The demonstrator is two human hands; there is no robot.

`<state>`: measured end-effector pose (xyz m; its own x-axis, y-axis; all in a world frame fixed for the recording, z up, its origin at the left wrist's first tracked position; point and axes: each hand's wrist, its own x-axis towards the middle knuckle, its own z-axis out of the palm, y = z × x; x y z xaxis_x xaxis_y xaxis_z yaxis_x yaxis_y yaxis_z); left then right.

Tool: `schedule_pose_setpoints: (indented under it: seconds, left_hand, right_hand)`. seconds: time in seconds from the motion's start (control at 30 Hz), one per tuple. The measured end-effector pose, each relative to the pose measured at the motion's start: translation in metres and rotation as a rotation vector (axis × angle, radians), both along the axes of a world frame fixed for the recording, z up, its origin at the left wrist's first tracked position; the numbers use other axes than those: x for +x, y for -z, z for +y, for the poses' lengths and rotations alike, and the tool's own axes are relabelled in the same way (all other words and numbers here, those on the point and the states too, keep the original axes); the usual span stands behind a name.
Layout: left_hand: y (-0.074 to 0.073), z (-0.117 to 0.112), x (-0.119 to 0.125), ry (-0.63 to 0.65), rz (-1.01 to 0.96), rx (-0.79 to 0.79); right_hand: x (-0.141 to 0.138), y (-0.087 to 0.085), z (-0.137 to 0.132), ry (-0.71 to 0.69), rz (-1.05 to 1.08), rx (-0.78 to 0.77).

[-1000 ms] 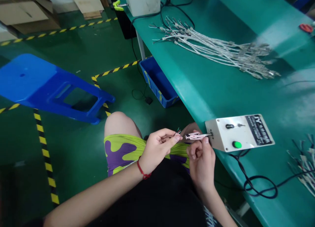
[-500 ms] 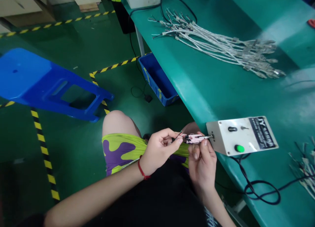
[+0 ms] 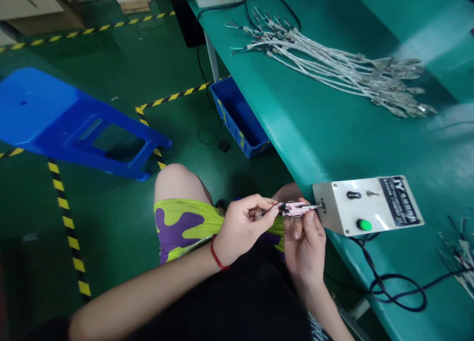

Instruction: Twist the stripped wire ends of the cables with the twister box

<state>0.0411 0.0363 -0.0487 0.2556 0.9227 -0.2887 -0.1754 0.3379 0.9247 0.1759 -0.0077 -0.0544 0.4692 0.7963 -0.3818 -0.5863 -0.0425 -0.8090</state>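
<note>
My left hand (image 3: 242, 225) pinches the end of a thin cable (image 3: 267, 210) whose fine coloured wires stick out past my fingertips. My right hand (image 3: 304, 237) is closed on a small pink clip tool (image 3: 294, 208). Its metal tip points into the side of a grey control box (image 3: 366, 205) with a green button, which sits at the near edge of the green table (image 3: 314, 129). The wire ends meet the pink tool between my two hands, above my lap.
A pile of grey cables (image 3: 333, 69) lies on the table farther back. More cables (image 3: 459, 257) lie at the right edge. A black cord (image 3: 396, 286) loops from the box. On the floor are a blue bin (image 3: 240, 121), an overturned blue stool (image 3: 74, 124) and striped tape.
My left hand has brought the wire ends right up against the pink tool. My right hand has turned slightly on the tool, fingers now under it. The view has drifted a little.
</note>
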Motion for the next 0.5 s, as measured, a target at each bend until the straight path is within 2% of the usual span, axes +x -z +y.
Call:
schedule_pose_setpoints:
  seconds: [0.5]
  left_hand:
    - [-0.0038,-0.0010,0.0017,-0.001,-0.004,0.008]
  right_hand:
    - [0.0017,-0.0039,-0.0002,-0.048,-0.045,-0.015]
